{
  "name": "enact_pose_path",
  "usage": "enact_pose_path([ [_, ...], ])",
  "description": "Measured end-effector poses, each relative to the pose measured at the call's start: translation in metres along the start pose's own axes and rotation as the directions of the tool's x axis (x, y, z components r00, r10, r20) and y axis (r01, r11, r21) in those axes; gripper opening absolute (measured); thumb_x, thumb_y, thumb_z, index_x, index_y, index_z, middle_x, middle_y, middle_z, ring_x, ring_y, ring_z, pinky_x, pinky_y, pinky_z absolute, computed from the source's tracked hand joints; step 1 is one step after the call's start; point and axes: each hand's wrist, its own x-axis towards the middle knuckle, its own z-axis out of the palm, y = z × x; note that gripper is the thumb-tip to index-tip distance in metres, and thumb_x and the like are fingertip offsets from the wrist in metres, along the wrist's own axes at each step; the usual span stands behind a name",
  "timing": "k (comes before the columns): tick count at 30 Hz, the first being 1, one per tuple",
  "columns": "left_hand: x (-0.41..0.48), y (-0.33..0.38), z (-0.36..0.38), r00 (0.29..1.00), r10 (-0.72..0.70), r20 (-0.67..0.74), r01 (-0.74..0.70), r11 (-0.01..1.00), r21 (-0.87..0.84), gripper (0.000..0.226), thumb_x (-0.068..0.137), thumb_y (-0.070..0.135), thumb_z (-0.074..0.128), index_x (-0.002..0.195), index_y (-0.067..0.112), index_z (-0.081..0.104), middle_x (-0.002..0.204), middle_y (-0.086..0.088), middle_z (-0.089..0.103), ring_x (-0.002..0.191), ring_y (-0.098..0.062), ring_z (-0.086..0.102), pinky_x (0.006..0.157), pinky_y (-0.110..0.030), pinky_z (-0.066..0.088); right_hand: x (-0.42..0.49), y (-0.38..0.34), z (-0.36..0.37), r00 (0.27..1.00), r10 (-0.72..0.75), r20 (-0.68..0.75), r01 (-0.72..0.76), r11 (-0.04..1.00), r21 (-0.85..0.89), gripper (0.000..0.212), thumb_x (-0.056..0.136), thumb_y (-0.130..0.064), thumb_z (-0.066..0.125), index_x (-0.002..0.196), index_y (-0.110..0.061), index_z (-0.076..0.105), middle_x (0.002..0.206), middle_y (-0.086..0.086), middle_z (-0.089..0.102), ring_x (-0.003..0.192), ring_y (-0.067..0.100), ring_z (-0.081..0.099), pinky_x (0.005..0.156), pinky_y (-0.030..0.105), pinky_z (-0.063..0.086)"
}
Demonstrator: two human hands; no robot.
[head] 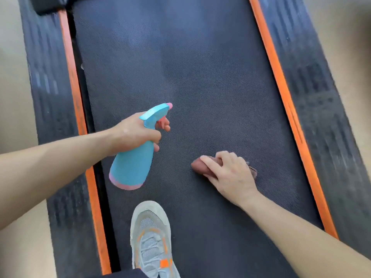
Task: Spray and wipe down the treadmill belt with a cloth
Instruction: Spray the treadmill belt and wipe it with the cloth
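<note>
**One bottle, one cloth, two hands on the belt**

Counted: one spray bottle (134, 157), one cloth (202, 167), two hands, one shoe (153, 240), two orange strips.

The treadmill belt (190, 77) fills the middle of the view: dark, finely woven texture, with paler hazy patches toward the top, possibly damp, though blur makes that hard to judge. An orange strip (72, 77) and a black ribbed side rail (46, 77) run along each edge.

The left hand (136, 133) grips the bottle's neck above the belt, fingers curled round it, one fingertip on the pink trigger. Bottle is turquoise with a pink base band, nozzle aimed up the belt.

The right hand (228, 175) presses the reddish-brown cloth flat on the belt, fingers bent over it and close together. Cloth is bunched, mostly hidden under the palm.

The grey shoe with orange accents stands on the belt below the bottle.
</note>
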Motion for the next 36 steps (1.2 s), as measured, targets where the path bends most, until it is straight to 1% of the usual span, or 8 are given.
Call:
enact_pose_path([
  [5,0.019,0.013,0.011,0.998,0.037,0.042,-0.039,0.998,0.047,0.053,0.087,-0.005,0.063,0.132,0.023,0.064,0.123,0.007,0.074,0.074,-0.024,0.077,0.071,-0.025,0.062,0.065,0.057,-0.009,0.969,0.222,-0.105,-0.226,0.974,-0.031,0.043,0.092,-0.047,0.064,0.129,-0.026,0.061,0.101,0.01,0.052,0.082,0.032,0.052,0.066,0.045,0.051],
  [11,0.032,0.023,0.017,0.997,0.047,0.065,-0.055,0.991,0.121,0.059,0.067,0.018,0.062,0.126,0.024,0.065,0.124,0.008,0.072,0.077,-0.025,0.08,0.079,-0.034,0.058,0.053,0.044,-0.009,0.834,0.515,-0.196,-0.531,0.846,-0.036,0.044,0.094,-0.044,0.062,0.133,-0.024,0.057,0.104,0.01,0.051,0.084,0.03,0.05,0.069,0.044,0.048],
  [17,0.047,0.038,0.019,0.994,0.071,0.082,-0.083,0.983,0.162,0.043,0.075,0.011,0.068,0.117,0.017,0.064,0.123,0.011,0.073,0.075,-0.023,0.079,0.073,-0.03,0.054,-0.029,0.032,-0.014,0.981,0.178,-0.076,-0.184,0.979,-0.089,0.042,0.093,-0.043,0.064,0.129,-0.022,0.063,0.101,0.012,0.052,0.079,0.032,0.053,0.064,0.045,0.048],
  [19,0.051,0.04,0.021,0.992,0.082,0.092,-0.098,0.978,0.182,0.04,0.08,0.007,0.068,0.118,0.02,0.065,0.122,0.012,0.073,0.076,-0.024,0.08,0.073,-0.03,0.054,0.008,0.055,-0.017,0.971,0.214,-0.109,-0.224,0.97,-0.095,0.039,0.093,-0.042,0.064,0.127,-0.023,0.063,0.099,0.012,0.052,0.079,0.032,0.052,0.065,0.045,0.048],
  [25,0.05,0.039,0.02,0.994,0.087,0.073,-0.098,0.983,0.154,0.036,0.079,0.007,0.067,0.113,0.018,0.066,0.121,0.011,0.074,0.078,-0.025,0.08,0.07,-0.028,0.055,0.111,0.096,-0.026,0.805,0.56,-0.196,-0.583,0.808,-0.087,0.043,0.096,-0.046,0.057,0.134,-0.024,0.054,0.112,0.014,0.05,0.092,0.034,0.052,0.072,0.044,0.046],
  [28,0.047,0.04,0.017,0.995,0.083,0.058,-0.09,0.988,0.124,0.036,0.077,0.01,0.068,0.111,0.023,0.068,0.122,0.013,0.074,0.078,-0.024,0.08,0.07,-0.027,0.054,0.062,0.073,-0.022,0.799,0.55,-0.243,-0.58,0.811,-0.073,0.043,0.096,-0.044,0.058,0.133,-0.022,0.056,0.107,0.012,0.05,0.085,0.032,0.051,0.068,0.046,0.047],
  [32,0.045,0.042,0.018,0.994,0.082,0.075,-0.091,0.988,0.127,0.039,0.075,0.013,0.069,0.112,0.025,0.068,0.122,0.014,0.074,0.077,-0.023,0.08,0.071,-0.029,0.054,-0.036,0.046,-0.018,0.858,0.493,-0.144,-0.504,0.862,-0.058,0.05,0.091,-0.037,0.069,0.135,-0.017,0.059,0.105,0.014,0.049,0.083,0.033,0.051,0.066,0.048,0.05],
  [36,0.048,0.037,0.02,0.992,0.084,0.089,-0.097,0.984,0.151,0.041,0.084,0.001,0.068,0.116,0.028,0.068,0.119,0.015,0.075,0.078,-0.024,0.08,0.072,-0.028,0.055,0.001,0.077,-0.018,0.874,0.451,-0.18,-0.47,0.879,-0.079,0.048,0.088,-0.035,0.072,0.13,-0.014,0.062,0.105,0.018,0.052,0.082,0.037,0.054,0.066,0.048,0.052],
])
